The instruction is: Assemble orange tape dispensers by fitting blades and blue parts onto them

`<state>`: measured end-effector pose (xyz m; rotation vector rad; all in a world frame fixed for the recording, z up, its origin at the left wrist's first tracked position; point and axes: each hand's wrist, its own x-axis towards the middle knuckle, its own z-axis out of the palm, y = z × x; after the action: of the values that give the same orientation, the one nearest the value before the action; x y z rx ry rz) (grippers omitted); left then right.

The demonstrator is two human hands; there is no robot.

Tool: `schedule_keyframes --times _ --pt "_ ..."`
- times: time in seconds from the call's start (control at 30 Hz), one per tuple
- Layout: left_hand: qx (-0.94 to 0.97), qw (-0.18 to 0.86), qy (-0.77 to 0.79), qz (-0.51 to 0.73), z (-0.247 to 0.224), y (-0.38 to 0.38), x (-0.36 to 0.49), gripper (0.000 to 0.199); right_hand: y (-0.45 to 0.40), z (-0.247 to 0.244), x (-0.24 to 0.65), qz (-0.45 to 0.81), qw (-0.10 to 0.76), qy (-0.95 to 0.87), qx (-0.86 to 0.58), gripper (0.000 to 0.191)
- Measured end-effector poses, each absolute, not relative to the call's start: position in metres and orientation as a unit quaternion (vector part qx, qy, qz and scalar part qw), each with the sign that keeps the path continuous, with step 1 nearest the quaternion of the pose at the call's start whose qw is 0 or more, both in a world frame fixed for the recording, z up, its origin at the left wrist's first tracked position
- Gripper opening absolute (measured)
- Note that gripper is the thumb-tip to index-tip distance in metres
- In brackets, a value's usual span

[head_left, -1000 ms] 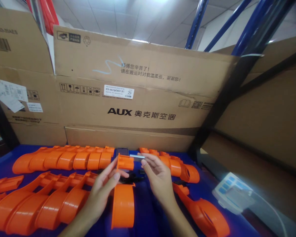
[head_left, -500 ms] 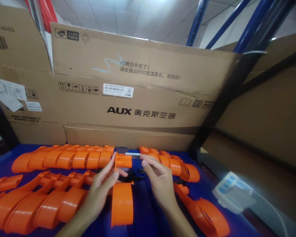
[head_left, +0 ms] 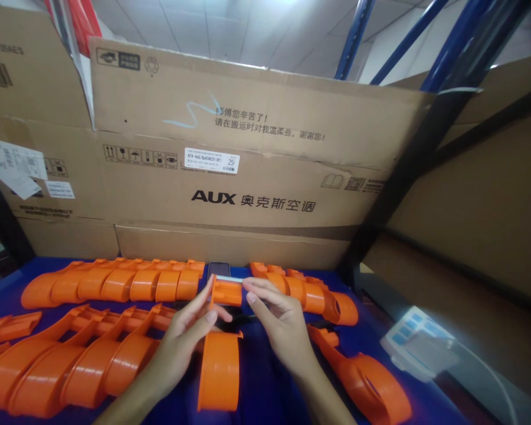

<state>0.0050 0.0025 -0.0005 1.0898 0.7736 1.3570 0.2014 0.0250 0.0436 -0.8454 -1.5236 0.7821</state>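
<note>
My left hand (head_left: 183, 339) grips an orange plastic tape dispenser body (head_left: 220, 375) by its narrow upper part, with the round hub hanging below. Between the fingertips of my right hand (head_left: 281, 321) is the end of a pale toothed strip (head_left: 229, 278), which looks like a cutter blade. The strip lies along the top edge of the dispenser's upper part, teeth facing up. Fingers partly hide the dispenser's middle, and I cannot tell whether the strip is seated.
Rows of similar orange dispensers (head_left: 117, 285) lie left and right on the blue surface (head_left: 265, 389). Behind the hands sits a dark phone-like object (head_left: 219, 269). A cardboard wall (head_left: 256, 183) closes the back. A white device with blue buttons (head_left: 418, 342) and a cable is at right.
The toothed strip and my right hand have moved left, bringing the strip over the top of the dispenser's upper part. The dispenser's upper part has shifted slightly right.
</note>
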Motion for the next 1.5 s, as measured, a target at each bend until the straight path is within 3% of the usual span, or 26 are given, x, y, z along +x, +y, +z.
schedule_keyframes --times 0.17,0.27,0.5,0.7,1.03,1.2,1.5 --pt "0.406 0.572 0.349 0.621 0.010 0.002 0.001 0.073 0.027 0.043 0.206 0.213 0.521 -0.693 -0.451 0.018" --pt "0.375 0.562 0.360 0.644 0.016 0.002 0.000 0.077 0.031 0.036 0.210 0.133 0.445 -0.716 -0.522 0.020" --pt "0.383 0.573 0.369 0.624 0.014 0.002 0.000 0.070 0.025 0.035 0.203 0.093 0.201 -0.775 -0.591 0.025" --pt "0.391 0.568 0.368 0.623 0.012 0.002 0.000 0.069 0.023 0.037 0.191 0.056 0.135 -0.787 -0.600 0.024" --pt "0.392 0.566 0.375 0.621 0.015 0.002 0.000 0.070 0.033 0.025 0.199 0.104 0.222 -0.775 -0.583 0.018" --pt "0.382 0.567 0.381 0.623 0.014 0.002 0.001 0.074 0.038 0.023 0.205 0.129 0.330 -0.756 -0.550 0.013" --pt "0.403 0.585 0.372 0.598 0.006 0.004 0.007 0.062 0.039 0.033 0.213 0.174 0.570 -0.663 -0.453 0.019"
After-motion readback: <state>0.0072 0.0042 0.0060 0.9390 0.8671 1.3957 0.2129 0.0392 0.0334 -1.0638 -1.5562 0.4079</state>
